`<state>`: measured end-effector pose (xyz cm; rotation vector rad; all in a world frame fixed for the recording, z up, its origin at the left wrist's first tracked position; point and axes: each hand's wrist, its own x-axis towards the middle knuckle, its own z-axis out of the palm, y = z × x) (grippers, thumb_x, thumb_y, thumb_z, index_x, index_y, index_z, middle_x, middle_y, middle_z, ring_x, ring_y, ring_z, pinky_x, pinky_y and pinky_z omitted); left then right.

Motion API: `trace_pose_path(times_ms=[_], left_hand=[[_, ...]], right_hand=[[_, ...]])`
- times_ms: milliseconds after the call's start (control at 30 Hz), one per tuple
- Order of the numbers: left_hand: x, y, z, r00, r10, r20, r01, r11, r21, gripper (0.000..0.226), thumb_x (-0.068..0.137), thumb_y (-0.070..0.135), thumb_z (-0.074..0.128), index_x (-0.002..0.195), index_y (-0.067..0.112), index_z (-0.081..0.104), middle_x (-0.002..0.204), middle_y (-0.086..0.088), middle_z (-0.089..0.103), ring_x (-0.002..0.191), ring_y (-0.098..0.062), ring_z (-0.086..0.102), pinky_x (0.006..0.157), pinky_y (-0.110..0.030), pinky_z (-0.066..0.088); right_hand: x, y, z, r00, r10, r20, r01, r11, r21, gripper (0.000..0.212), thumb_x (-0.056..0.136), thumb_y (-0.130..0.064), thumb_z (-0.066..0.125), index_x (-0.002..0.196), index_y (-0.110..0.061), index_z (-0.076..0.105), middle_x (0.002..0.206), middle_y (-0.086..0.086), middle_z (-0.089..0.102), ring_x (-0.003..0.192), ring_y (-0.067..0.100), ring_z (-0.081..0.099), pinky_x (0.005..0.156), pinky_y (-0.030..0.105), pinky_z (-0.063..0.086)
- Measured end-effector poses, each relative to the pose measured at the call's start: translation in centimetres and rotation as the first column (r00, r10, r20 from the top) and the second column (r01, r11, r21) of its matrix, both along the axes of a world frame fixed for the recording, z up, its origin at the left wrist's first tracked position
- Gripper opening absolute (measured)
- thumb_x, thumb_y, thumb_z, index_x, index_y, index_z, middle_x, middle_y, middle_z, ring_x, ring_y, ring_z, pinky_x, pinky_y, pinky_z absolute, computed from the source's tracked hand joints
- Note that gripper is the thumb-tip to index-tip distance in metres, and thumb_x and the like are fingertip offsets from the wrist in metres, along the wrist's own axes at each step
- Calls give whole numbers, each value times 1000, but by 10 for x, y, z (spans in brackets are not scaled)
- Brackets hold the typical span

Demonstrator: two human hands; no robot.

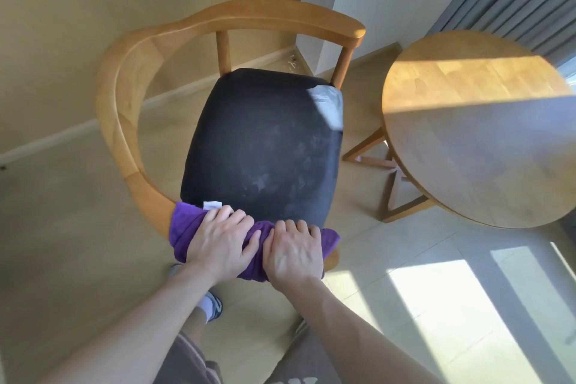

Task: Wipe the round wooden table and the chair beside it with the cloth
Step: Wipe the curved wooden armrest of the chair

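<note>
Cloth (184,229), purple and bunched into a roll, lay across the near edge of the chair (124,84), draped over the wooden rail and touching the front of the dark seat cushion (265,146). Both hands pressed on it from above, side by side. The left hand (223,241) covered the middle of the roll, its fingers (240,217) curled forward over the far side of the fabric toward the cushion; a small white tag (212,205) stood just beyond the fingertips. The right hand (293,254) sat immediately to the right, thumb touching the left hand, its fingers (299,226) likewise bent over the cloth's far side, knuckles up. Loose fabric showed beyond each hand: a wider fold at the left, a shorter end at the right. The cushion bore pale smudges and a lit patch at its far right corner. The round wooden table (486,146) stood just beside the chair on the right, apart from it, half in sunlight. 1 shoe (215,309) showed on the tiled floor (436,290) beneath the left forearm.
</note>
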<state>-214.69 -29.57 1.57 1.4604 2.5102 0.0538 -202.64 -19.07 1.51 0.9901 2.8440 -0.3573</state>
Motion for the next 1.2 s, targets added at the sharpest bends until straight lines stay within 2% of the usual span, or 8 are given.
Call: trace_pose_path(times_ms=[267,400,500,667,733,833,1033,1200], left_hand=[[-98,-50,-2,994,-105,-14,105,993,50,40,97,42,38,81,16,65,83,0,64,85,-29,57,85,-44,47],[-166,-75,-4,980,-190,-58,194,978,79,41,98,38,37,84,14,66,89,-3,67,93,-31,60,101,-42,41],[-230,-86,-1,920,-361,-152,375,924,73,40,101,35,39,94,11,69,106,-7,68,109,-33,59,117,-45,35],[-308,-73,11,803,-521,-288,549,836,19,42,103,37,42,107,8,71,124,-10,67,121,-35,57,124,-49,30],[-309,-70,9,805,-512,-300,544,839,30,39,102,35,44,103,6,70,122,-12,67,120,-37,56,123,-51,30],[-296,-70,7,844,-448,-294,475,879,25,37,99,32,44,98,4,69,118,-15,66,120,-40,55,122,-55,30],[-255,-71,6,897,-382,-223,392,920,3,35,96,33,46,89,7,69,101,-13,68,112,-41,55,120,-57,30],[-188,-80,-2,957,-286,-38,288,957,30,42,96,48,46,103,13,69,108,-6,68,110,-35,55,118,-54,31]], right_hand=[[-85,-62,1,998,-38,47,42,994,-97,34,97,-33,27,77,-22,52,77,-1,66,74,25,60,70,37,41],[-149,-95,-2,995,-78,57,85,988,-131,25,97,-30,37,79,-22,51,80,0,67,75,26,63,67,36,34],[-204,-119,-5,993,-98,65,109,976,-188,13,96,-28,39,85,-23,43,89,0,65,82,25,63,69,34,35],[-272,-128,-10,988,-145,54,154,959,-238,14,99,-26,36,99,-21,50,94,-5,53,85,18,58,64,30,35],[-272,-126,-7,986,-162,46,168,951,-261,12,99,-28,36,92,-22,44,89,-6,49,80,18,56,62,29,33],[-251,-125,-3,1000,7,6,-6,972,-235,14,96,-33,32,89,-22,36,90,-4,53,75,21,49,64,32,36],[-183,-102,4,968,251,32,-241,954,-178,67,85,-69,39,123,-14,48,100,-1,58,84,25,57,72,41,47],[-118,-66,4,944,329,40,-321,938,-133,76,71,-79,47,117,-18,49,94,-5,59,79,22,60,69,39,49]])
